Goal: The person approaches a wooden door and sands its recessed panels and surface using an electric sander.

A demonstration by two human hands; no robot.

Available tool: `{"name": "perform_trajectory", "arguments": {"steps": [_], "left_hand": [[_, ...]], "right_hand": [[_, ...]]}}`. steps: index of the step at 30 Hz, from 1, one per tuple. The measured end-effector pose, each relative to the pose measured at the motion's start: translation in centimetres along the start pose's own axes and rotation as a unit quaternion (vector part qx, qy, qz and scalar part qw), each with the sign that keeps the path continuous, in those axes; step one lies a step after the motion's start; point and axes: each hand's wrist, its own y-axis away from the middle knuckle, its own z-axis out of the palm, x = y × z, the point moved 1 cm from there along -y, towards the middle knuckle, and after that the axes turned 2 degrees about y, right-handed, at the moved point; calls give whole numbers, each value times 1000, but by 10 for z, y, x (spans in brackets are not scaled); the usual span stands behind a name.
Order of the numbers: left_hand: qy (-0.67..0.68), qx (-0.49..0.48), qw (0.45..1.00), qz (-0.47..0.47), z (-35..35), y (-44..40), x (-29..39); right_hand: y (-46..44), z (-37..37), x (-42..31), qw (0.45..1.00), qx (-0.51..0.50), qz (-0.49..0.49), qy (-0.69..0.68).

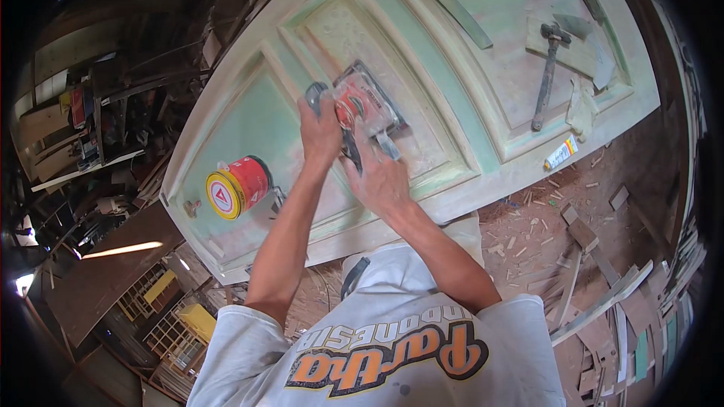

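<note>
A red and grey power sander (368, 102) rests on the recessed panel of a pale green and cream wooden door (460, 98). My left hand (320, 132) is wrapped round the dark knob at the sander's left end. Lower on the tool, my right hand (379, 181) grips its body and dark handle, with some fingers hidden. Pale dust coats the sander and the panel around it. To the left of my hands, a red can with a yellow lid (240, 186) lies tilted on the door.
On the door's right part are a hammer (548, 75), scraps of sandpaper (581, 109) and a white and yellow tube (560, 154). A curved strip (445, 1) lies at the top. Wood offcuts (579, 230) litter the floor at the right.
</note>
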Motion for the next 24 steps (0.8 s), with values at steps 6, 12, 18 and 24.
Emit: {"name": "perform_trajectory", "arguments": {"steps": [6,12,18,24], "left_hand": [[-1,1,1000,12,-23,-84,10],[-21,22,999,15,-36,-159,23],[21,9,1000,14,-44,-211,27],[31,-1,1000,3,-46,-203,18]], "right_hand": [[-77,13,-30,1000,-17,11,15],[-142,15,-54,999,-33,27,8],[-181,16,-69,1000,-8,28,-6],[-171,21,-63,1000,7,19,-15]]}}
